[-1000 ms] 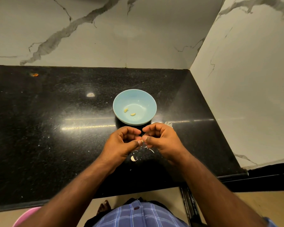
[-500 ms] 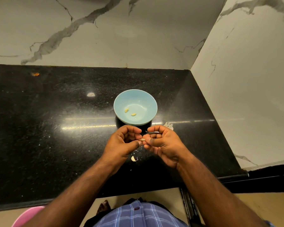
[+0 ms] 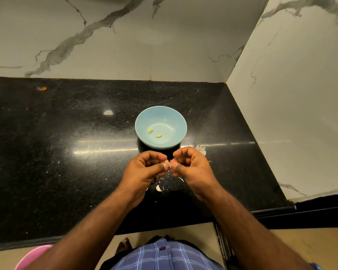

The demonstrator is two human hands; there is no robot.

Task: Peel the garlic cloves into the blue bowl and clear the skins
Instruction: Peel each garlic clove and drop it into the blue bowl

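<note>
Pale and papery, the garlic clove [image 3: 167, 163] sits pinched between your left hand [image 3: 144, 169] and right hand [image 3: 191, 166], both curled round it just this side of the blue bowl [image 3: 177, 121]. Neither hand is nearer; the bowl lies straight ahead, close by. Which way the clove's long side runs is too small to tell. Two peeled cloves [image 3: 154, 133] lie in the bowl; skins [image 3: 159, 188] dot the black counter [image 3: 57, 152] beneath your hands.

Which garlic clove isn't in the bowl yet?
The clove pinched between both hands, just in front of the blue bowl. The other two already lie inside the bowl.
</note>
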